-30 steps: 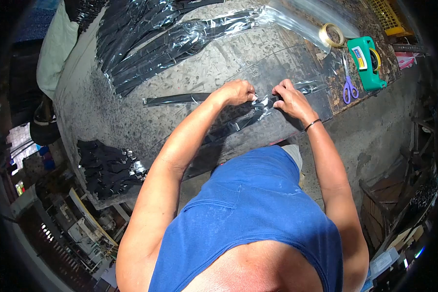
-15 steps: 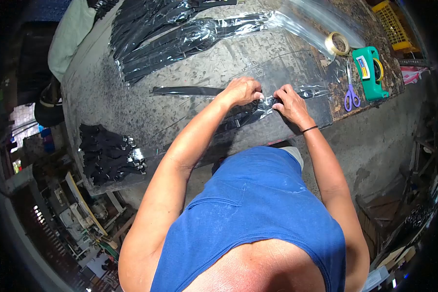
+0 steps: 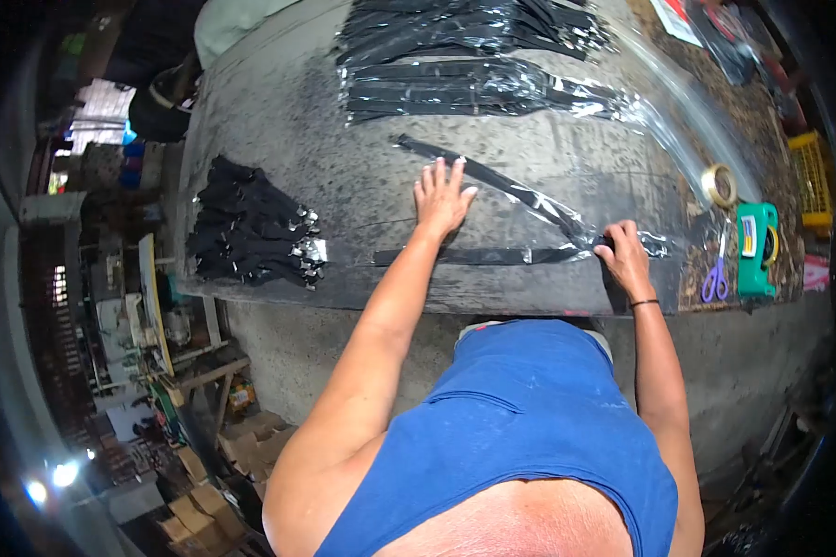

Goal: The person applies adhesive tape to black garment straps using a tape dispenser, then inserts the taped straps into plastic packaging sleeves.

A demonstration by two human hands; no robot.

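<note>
Two black strips in clear plastic lie on the dark table in a V shape. The diagonal strip (image 3: 513, 187) runs from the upper left, and the flat strip (image 3: 474, 256) lies along the near edge; they meet at the right. My right hand (image 3: 628, 260) is closed at that meeting point, thumb and fingers on the plastic. Just below the diagonal strip, my left hand (image 3: 443, 202) rests with its fingers spread, between the two strips, holding nothing.
Plastic-wrapped black bundles (image 3: 437, 88) lie at the back, and a pile of black pieces (image 3: 255, 223) at the left. At the right are a tape roll (image 3: 718, 186), purple-handled scissors (image 3: 714, 282), a green tape dispenser (image 3: 755, 251) and clear plastic sheeting (image 3: 664, 116).
My left hand has let go of the plastic near my right hand and moved left, fingers now spread. The strips now lie apart as a V. The view has shifted.
</note>
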